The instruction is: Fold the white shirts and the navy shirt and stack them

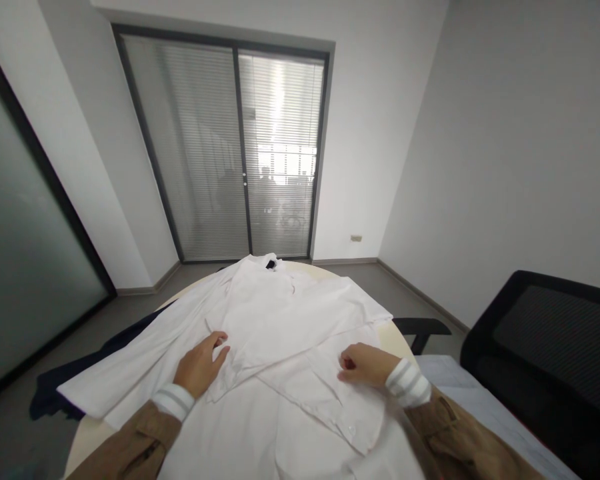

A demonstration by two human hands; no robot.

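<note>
My brown sleeves (130,443) come in from the bottom corners of the frame, over the near folds of the white shirt (275,313). It lies across the table (397,343), filling the lower centre, its layers overlapping in slanting creases. My right hand (367,365), right of centre, is curled over the cloth; I cannot tell whether it pinches any. My left hand (200,365), left of centre, is loose, thumb parted from the fingers, with no cloth that I can see between them.

I judge that I am partway through arranging the cloth, as its layers lie uneven; a next move calls for a sure pinch on an edge, and a light pull so the rest does not drag. Beyond, at centre, is the collar (263,261); dark cloth (90,363) hangs at the left, and a chair (555,340) stands at the lower right.
</note>
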